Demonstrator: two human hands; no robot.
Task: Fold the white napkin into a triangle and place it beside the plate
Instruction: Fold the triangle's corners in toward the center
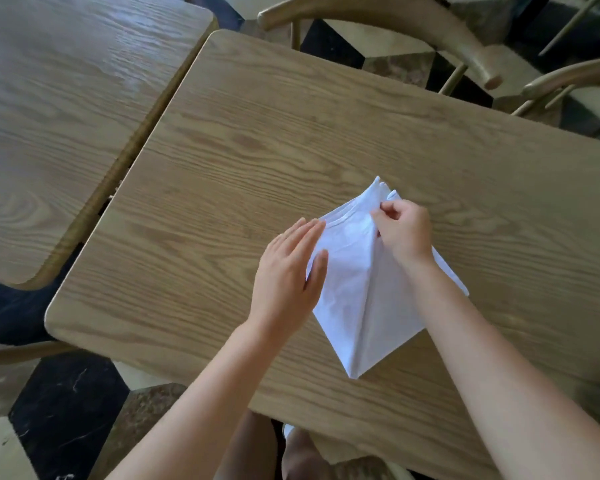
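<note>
The white napkin lies partly folded on the wooden table, with one point toward me and one point toward the far side. A raised crease runs along its middle. My left hand lies flat with fingers together, resting on the napkin's left edge. My right hand pinches a fold of the cloth near the far point, between thumb and fingers. My right forearm covers the napkin's right part. No plate shows in the view.
A second wooden table stands to the left, separated by a narrow gap. Wooden chairs stand beyond the far edge at the upper right. My knees show below the near table edge.
</note>
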